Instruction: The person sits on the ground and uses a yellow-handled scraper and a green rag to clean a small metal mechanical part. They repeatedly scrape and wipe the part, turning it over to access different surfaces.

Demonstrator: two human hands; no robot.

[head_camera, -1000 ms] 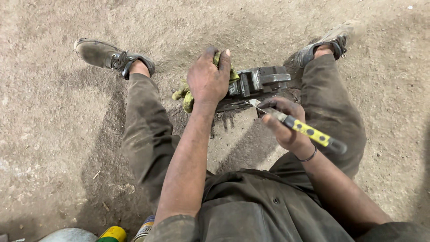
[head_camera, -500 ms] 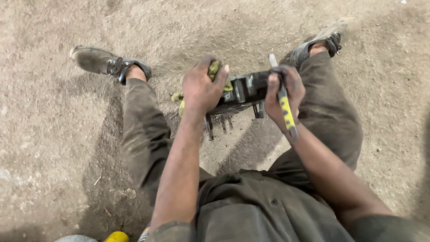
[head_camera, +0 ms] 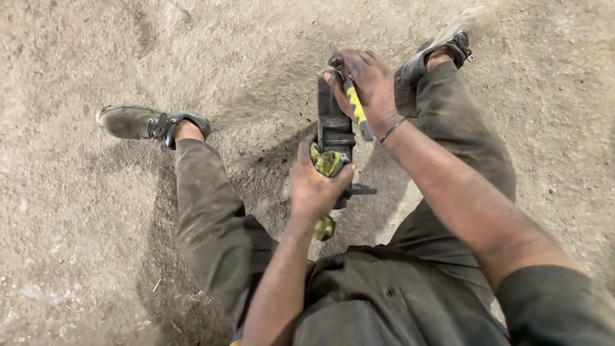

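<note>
Since the earlier frames the dark metal part (head_camera: 336,125) has swung round: it lay crosswise between the knees, and now it stands lengthwise, running away from the body, with both hands shifted to its two ends. The right hand, which earlier held the tool out to the side, has come up over the part's far end.

Farthest left, a worn grey shoe (head_camera: 138,122) rests on the dusty ground (head_camera: 77,243), toe pointing left, at the end of the olive-trousered left leg (head_camera: 211,218). Moving right, the left hand (head_camera: 315,187) grips the near end of the metal part, fingers curled tight and pressing a yellow-green rag (head_camera: 327,161) against it; a tail of the rag hangs out below the wrist. A short dark prong sticks out to the right just past the knuckles.

The part itself sits between the spread legs, above the ground; whether it touches the dirt cannot be told. At its far end the right hand (head_camera: 365,86) closes over it, fingers wrapped around a yellow-and-black handled tool (head_camera: 356,107) whose handle slants down toward the wrist. A thin bracelet (head_camera: 392,129) circles that wrist. Farthest right, the right leg bends outward to the other shoe (head_camera: 451,40).
</note>
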